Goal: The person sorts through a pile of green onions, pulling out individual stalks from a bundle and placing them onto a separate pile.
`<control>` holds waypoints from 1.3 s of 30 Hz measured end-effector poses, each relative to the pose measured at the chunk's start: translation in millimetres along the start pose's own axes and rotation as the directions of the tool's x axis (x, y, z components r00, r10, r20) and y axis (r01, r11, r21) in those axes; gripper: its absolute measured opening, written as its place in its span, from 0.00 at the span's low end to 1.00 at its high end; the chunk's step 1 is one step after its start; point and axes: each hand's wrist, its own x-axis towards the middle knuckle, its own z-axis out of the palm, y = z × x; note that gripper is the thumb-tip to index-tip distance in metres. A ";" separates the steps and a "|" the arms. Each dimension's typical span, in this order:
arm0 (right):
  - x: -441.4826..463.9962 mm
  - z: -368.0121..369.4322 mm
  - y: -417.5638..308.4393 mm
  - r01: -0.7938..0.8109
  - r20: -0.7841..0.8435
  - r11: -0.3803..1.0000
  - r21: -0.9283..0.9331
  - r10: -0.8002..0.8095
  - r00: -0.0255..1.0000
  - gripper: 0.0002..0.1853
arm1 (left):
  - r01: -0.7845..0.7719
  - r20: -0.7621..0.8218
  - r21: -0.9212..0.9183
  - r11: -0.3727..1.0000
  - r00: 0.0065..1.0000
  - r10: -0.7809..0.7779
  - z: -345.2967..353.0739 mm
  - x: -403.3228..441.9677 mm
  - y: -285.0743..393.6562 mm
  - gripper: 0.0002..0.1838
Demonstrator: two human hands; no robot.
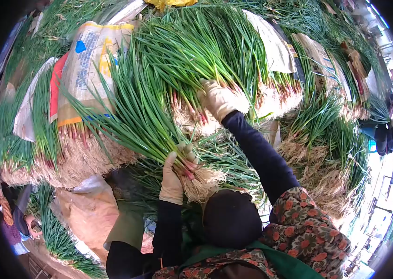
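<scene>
My left hand, in a pale glove, is closed around a bunch of spring onions near its reddish bases. The long green leaves fan out to the upper left, and the bunch's pale roots hang to the right of the hand. Farther forward, my right hand, gloved too, reaches onto a large heap of spring onions. Its fingers are curled over a few stems at the root end, and the fingertips are partly hidden among them.
Printed sacks cover spring onion bundles on the left, and another sack lies on the right. More rooted bundles lie right of my arm. An orange-brown sheet is at lower left. Other people show at the far right edge.
</scene>
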 end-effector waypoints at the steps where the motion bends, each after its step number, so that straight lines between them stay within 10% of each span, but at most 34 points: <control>1: 7.9 -3.5 5.4 -0.021 0.167 0.994 -0.112 0.039 0.985 0.14 | -0.017 0.006 0.009 1.000 1.000 0.017 0.6 -0.8 0.6 0.29; 2: 12.7 -5.6 7.8 -0.025 0.323 0.974 -0.224 0.099 0.941 0.14 | -0.022 0.028 -0.016 1.000 0.999 0.022 -1.1 -2.2 1.7 0.29; 5: 6.6 -33.5 -11.5 -0.277 0.342 0.939 0.205 0.196 0.919 0.13 | -0.024 0.067 -0.075 0.997 0.997 0.029 -4.6 -5.9 4.2 0.29; 6: 4.4 -50.7 -18.4 -0.436 0.418 0.825 0.361 0.274 0.866 0.12 | 0.001 0.059 -0.101 0.995 0.998 0.005 -8.0 -8.6 5.2 0.28; 8: -20.3 -38.6 7.7 -0.227 0.111 0.620 0.751 0.221 0.969 0.10 | 0.048 0.055 -0.148 0.988 0.998 -0.040 -12.2 -7.9 8.1 0.28; 10: -23.9 -49.7 10.0 -0.364 0.257 0.258 0.895 0.370 0.893 0.11 | 0.025 0.021 -0.119 0.993 1.000 -0.023 -3.6 -9.7 7.7 0.29; 12: -26.0 -52.6 5.1 -0.619 0.411 0.473 0.627 0.475 0.778 0.19 | -0.016 0.022 -0.127 0.992 1.000 0.019 5.0 -6.1 2.4 0.29; 14: -13.6 -38.8 -1.8 -0.472 0.371 0.874 0.113 0.404 0.836 0.29 | -0.003 0.032 -0.087 0.996 0.999 0.006 6.2 -3.9 2.8 0.28; 18: 16.5 -22.1 -16.7 -0.273 0.613 0.923 -0.273 0.385 0.690 0.31 | 0.024 0.025 -0.103 0.994 0.999 -0.021 -5.7 -7.1 7.4 0.28; 23: -14.6 -54.0 3.1 -0.280 0.338 0.930 0.239 0.191 0.922 0.13 | 0.015 -0.018 -0.047 0.999 1.000 -0.016 -14.5 -13.9 12.1 0.27; 26: -30.3 -99.1 27.8 -0.326 0.119 0.402 0.855 0.460 0.880 0.12 | 0.011 -0.053 -0.066 0.998 0.999 -0.014 -7.8 -17.6 14.0 0.26; 30: -25.3 -145.4 52.2 -0.442 0.151 0.330 0.834 0.635 0.757 0.11 | 0.003 0.012 -0.073 0.997 1.000 -0.002 -10.2 -8.9 2.0 0.27; 35: 31.1 -81.3 43.1 -0.530 0.266 0.840 0.113 0.488 0.831 0.22 | -0.023 0.000 -0.066 0.998 1.000 0.023 7.8 -8.2 -5.6 0.26; 39: 47.4 -30.4 35.4 -0.327 0.305 0.936 -0.132 0.352 0.885 0.20 | -0.034 -0.056 -0.043 0.998 0.998 0.032 4.9 -13.1 2.5 0.25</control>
